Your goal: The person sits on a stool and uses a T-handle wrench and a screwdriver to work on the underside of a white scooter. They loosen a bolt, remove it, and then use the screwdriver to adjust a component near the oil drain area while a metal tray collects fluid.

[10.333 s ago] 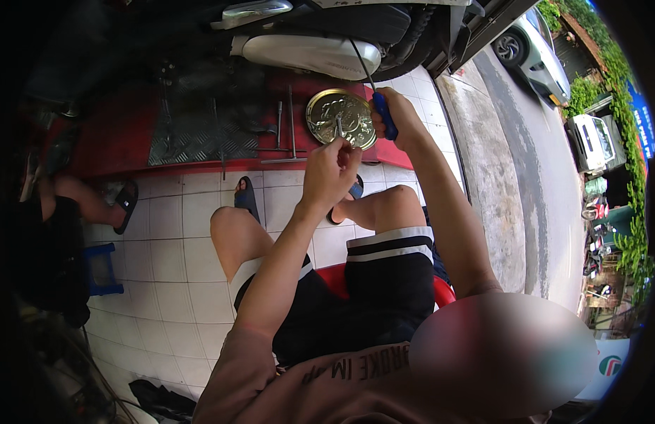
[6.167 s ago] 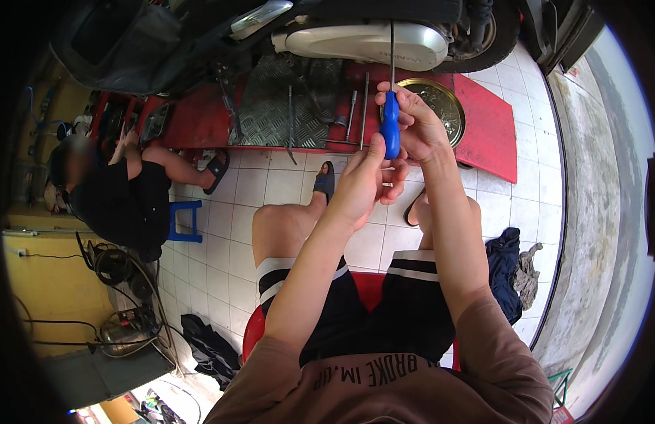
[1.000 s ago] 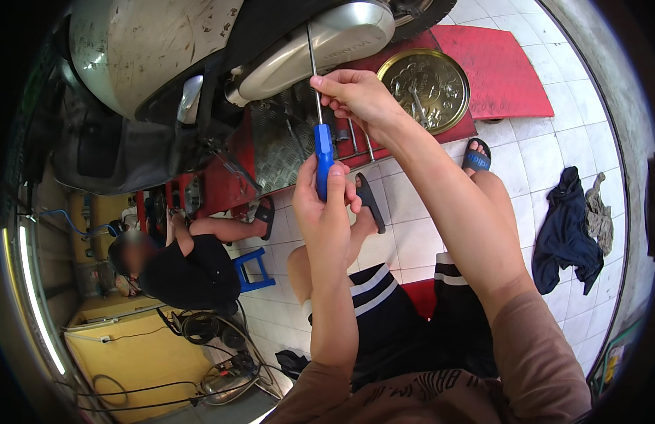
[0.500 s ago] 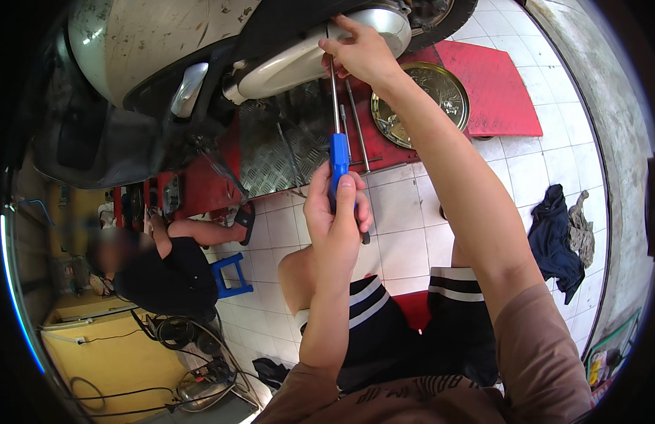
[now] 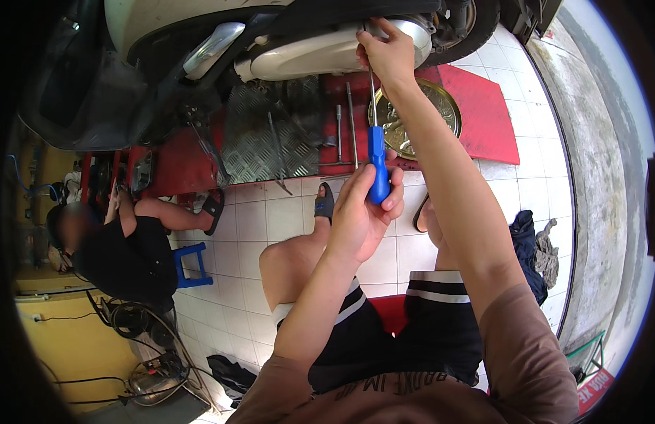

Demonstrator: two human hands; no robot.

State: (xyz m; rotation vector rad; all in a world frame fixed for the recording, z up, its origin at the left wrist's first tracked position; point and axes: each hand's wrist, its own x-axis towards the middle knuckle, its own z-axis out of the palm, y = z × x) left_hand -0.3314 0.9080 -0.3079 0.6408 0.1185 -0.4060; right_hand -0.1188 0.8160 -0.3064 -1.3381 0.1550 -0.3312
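I hold a long screwdriver with a blue handle [image 5: 377, 152] upright in the view. My left hand [image 5: 359, 215] is closed around the lower part of the handle, thumb along its side. My right hand [image 5: 389, 58] is up at the top of the shaft, fingers bent around it against the silver engine cover [image 5: 302, 55] of a scooter [image 5: 80, 85]; the tip is hidden there. Behind the shaft, a round gold tray [image 5: 444, 120] lies on a red platform [image 5: 486, 131], beside a socket tool [image 5: 339, 134] and metal rods.
A co-worker in black [image 5: 122, 247] sits at the left by a blue stool [image 5: 193, 265]. Below are coiled hoses and a compressor [image 5: 147, 381]. The platform's edge runs over a tiled floor [image 5: 249, 212]. Dark clothing [image 5: 525, 247] lies at the right near the concrete doorway.
Since a second ago my right hand has slid up the shaft to the cover, both hands and screwdriver shifting rightward in the view. My left hand stays on the handle.
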